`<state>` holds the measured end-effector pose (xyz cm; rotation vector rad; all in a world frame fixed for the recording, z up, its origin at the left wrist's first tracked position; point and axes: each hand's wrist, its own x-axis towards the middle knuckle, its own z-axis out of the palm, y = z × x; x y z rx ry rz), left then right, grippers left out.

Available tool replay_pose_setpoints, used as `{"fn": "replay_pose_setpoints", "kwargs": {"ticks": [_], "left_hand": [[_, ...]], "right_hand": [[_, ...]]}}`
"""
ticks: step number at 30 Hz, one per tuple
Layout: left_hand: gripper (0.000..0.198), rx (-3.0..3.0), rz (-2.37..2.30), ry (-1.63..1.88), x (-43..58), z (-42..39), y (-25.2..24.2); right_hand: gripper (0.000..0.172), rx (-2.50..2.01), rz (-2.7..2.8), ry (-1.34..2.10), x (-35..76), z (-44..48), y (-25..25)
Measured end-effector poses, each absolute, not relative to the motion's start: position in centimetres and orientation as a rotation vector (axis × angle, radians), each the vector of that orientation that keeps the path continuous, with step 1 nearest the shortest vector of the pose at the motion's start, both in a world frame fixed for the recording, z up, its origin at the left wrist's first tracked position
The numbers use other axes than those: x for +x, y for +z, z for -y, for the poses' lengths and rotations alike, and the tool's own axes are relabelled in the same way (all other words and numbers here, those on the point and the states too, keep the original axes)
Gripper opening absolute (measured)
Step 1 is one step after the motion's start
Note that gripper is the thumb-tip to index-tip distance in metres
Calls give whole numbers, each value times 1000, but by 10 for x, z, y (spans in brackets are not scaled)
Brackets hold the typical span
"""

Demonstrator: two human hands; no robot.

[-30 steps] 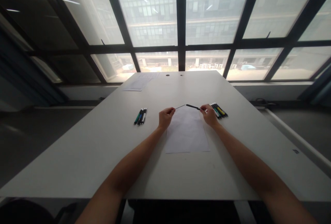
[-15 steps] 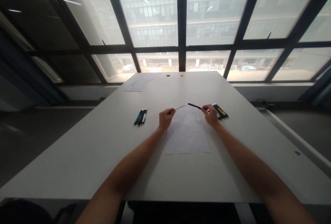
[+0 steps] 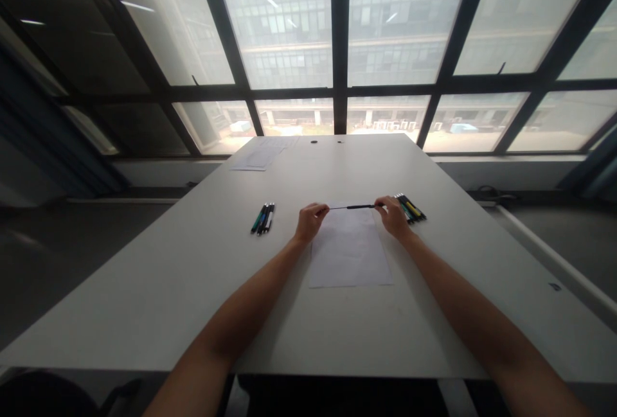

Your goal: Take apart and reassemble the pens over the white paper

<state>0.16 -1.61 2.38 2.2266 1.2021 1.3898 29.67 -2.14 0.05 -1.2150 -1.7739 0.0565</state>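
Note:
My left hand (image 3: 312,221) pinches one end of a thin dark rod that looks like a pen refill (image 3: 338,208). Between the fingers of my right hand (image 3: 391,216) is a dark pen barrel (image 3: 360,207), pointing left. Rod and barrel lie in one line, and the rod's right end meets the barrel's left end; how far it goes inside I cannot tell. Both are held over the top edge of a white paper sheet (image 3: 351,250). A group of several pens (image 3: 414,209), one with yellow, lies just right of my right hand.
Another group of several pens (image 3: 263,218) lies left of my left hand. More papers (image 3: 258,155) rest at the far left of the white table (image 3: 193,301). A small dark scrap (image 3: 554,286) is near the right edge. Large windows (image 3: 289,18) stand behind the table.
The refill and the barrel were apart and slanted; now they are level and meet end to end. Both hands have shifted only slightly.

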Motion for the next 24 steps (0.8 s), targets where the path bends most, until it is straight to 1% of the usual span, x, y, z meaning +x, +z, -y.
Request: {"fn": "replay_pose_setpoints", "kwargs": {"ticks": [6, 18, 24], "left_hand": [[18, 2329, -1138, 1337, 8, 21, 23], [17, 2318, -1095, 1325, 12, 23, 21], [18, 2280, -1107, 1305, 12, 24, 22]], "right_hand": [[9, -1163, 1824, 92, 283, 28, 4], [9, -1126, 1864, 142, 276, 31, 6], [14, -1142, 1929, 227, 273, 32, 5]]}}
